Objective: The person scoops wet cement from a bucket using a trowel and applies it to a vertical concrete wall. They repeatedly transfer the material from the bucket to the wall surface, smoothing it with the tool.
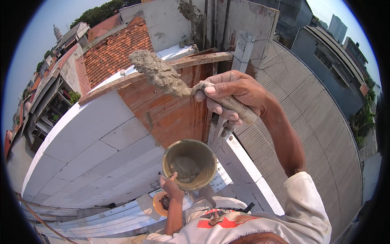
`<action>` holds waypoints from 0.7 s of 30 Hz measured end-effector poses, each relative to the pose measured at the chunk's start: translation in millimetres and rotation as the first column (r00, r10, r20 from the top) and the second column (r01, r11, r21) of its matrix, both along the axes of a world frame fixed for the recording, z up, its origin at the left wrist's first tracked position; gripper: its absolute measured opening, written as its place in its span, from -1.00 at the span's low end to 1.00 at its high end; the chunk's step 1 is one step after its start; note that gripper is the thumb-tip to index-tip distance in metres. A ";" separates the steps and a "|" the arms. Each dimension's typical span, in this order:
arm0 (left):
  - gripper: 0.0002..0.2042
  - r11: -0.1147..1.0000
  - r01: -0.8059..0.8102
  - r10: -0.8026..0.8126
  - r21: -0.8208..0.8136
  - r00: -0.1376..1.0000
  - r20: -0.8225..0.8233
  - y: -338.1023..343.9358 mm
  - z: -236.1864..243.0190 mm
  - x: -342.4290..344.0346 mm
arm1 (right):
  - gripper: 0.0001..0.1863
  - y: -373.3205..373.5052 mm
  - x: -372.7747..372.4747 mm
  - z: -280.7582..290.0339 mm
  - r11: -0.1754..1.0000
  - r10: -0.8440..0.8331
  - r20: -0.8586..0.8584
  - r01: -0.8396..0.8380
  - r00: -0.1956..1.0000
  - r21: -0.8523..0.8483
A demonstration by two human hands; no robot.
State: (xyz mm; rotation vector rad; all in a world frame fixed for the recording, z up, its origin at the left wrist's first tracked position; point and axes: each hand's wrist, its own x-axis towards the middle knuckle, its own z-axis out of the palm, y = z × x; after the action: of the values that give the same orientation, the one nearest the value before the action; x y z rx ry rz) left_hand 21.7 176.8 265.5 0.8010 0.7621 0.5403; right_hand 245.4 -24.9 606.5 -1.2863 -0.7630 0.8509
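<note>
My right hand (227, 97) is raised at upper middle, closed round the handle of a trowel (241, 112). A thick lump of wet grey mortar (156, 71) covers its blade, held up in front of a reddish wooden formwork panel (170, 118) with a timber along its top. Lower down, my left hand (170, 185) grips the edge of a dull olive bucket (207, 179), which has grey mortar inside its lower part.
A white block wall (81, 154) curves down the left; another white block ledge (248, 162) runs below the formwork. An orange bowl (160, 209) lies beneath the bucket. A corrugated roof (313, 130) spreads out below on the right. Tiled roofs (113, 49) stand beyond.
</note>
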 end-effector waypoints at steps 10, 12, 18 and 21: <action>-0.67 0.999 0.047 -0.045 0.014 0.995 -0.087 -16.6 14.1 3.5 | -0.58 -12.1 45.2 18.3 0.884 -0.123 -0.123 0.165 0.985 0.437; -0.66 0.979 0.135 -0.102 0.153 0.974 -0.203 -9.2 -9.2 6.3 | -0.57 -20.9 4.5 -6.1 0.896 -0.298 -0.106 0.316 0.949 0.311; -0.62 0.977 0.215 -0.215 -0.008 0.976 0.041 -13.3 23.3 44.8 | -0.59 -75.3 -101.7 -134.5 0.820 -0.382 0.152 0.411 0.911 -0.398; -0.64 0.952 0.305 -0.306 0.028 0.944 0.128 -10.5 31.0 65.8 | -0.53 -85.6 -113.2 -227.6 0.654 -0.098 0.671 0.556 0.735 -0.513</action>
State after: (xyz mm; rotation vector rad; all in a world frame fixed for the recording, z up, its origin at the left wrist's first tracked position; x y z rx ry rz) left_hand 87.5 166.3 296.5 0.8635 0.5020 0.3131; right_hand 132.2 -110.6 378.9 -2.3856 -0.6396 0.3798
